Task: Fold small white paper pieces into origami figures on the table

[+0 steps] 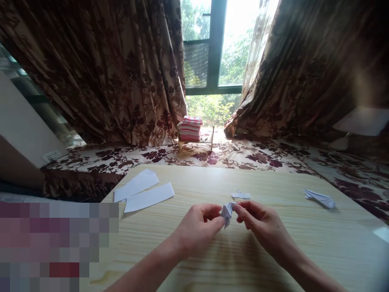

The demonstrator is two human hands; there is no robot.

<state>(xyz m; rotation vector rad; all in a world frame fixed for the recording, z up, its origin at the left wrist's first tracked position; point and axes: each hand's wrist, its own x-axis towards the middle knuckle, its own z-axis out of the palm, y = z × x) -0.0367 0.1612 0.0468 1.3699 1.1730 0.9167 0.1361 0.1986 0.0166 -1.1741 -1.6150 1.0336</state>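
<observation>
Between my two hands, just above the middle of the wooden table (146, 239), is a small piece of folded white paper (227, 212). My left hand (202, 223) pinches its left side between thumb and fingers. On the other side, my right hand (261, 221) grips its upper right edge with thumb and forefinger. A little scrap of white paper (241, 195) lies on the table just beyond my fingers. The exact folds of the held paper are too small to make out.
White paper strips, one farther back (136, 184) and one nearer (150, 198), lie on the table's left. Another folded paper (320, 198) rests at the right. Behind the table, a small rack (212, 140) bears striped folded cloths (191, 129) on the window ledge, between patterned curtains (146, 73).
</observation>
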